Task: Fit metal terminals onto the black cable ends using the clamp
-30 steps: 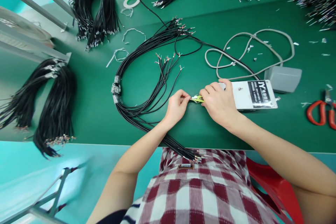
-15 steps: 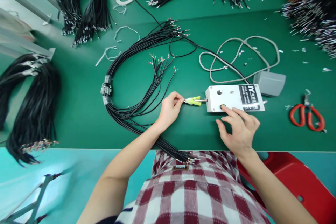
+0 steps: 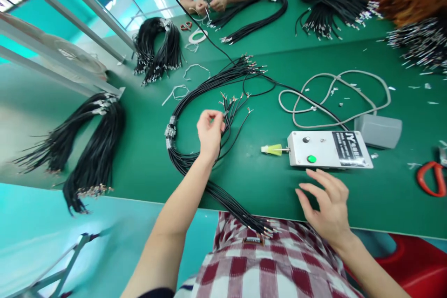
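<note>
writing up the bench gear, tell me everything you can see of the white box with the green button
The white control box is a flat, light rectangular case, metal or plastic by its look, lying flat on the green table. Its top carries a round green button, a dark knob, and a black label with white print at the right end. A thin metal pin juts from its left end into a yellow-green tip. A grey foot pedal sits just behind its right end. The right hand is spread just in front of it, not touching.

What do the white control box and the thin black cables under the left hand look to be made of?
Control box: probably painted metal or hard plastic; flat matte white faces, crisp edges. Black cables: flexible plastic or rubber sheathing, limp curves, with bare metallic strands glinting at the stripped ends.
</note>
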Tool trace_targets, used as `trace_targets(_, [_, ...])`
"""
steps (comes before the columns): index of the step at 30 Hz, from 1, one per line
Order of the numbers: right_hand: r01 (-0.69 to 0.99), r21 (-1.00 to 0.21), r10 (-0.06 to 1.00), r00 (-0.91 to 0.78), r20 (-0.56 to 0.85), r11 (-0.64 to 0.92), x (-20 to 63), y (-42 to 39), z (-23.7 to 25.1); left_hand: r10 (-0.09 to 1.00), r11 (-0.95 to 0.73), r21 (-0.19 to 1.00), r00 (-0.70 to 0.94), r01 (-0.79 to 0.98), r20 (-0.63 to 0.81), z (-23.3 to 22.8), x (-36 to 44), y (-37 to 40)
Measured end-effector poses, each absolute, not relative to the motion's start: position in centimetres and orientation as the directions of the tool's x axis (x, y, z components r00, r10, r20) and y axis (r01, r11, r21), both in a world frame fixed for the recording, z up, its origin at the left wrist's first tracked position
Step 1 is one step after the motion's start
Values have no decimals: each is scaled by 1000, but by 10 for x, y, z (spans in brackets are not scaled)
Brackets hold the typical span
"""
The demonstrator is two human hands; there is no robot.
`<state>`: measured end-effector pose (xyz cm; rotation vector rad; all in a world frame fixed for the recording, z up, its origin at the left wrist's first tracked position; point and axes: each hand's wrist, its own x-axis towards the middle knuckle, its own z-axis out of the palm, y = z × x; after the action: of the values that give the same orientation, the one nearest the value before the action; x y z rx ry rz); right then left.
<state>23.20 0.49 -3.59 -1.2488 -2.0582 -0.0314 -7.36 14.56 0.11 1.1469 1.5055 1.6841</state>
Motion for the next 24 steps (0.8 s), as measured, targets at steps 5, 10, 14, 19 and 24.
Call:
trace_targets(5, [721,-395,781,-324,534,570,230,3,-44,732,-76,906,-594,416,334,-5,-101,215])
trace_targets(10, [702,-423,796,-354,491,573,231,8,-44,870,-185,635,-176,750,460,-1,-92,151])
trace_targets(14, [685,-431,795,-389,466,588,230,10,-44,646,-581,604,760,546,-67,21,-78,42])
trace_targets(19, [671,-440,793,-413,447,597,227,10,-44,563,-550,441,705,709,-431,22,-74,-9])
trace_targets(24, [653,-466,795,-408,449,598,228,9,-45,611,-264,754,709,602,-352,22,-85,16])
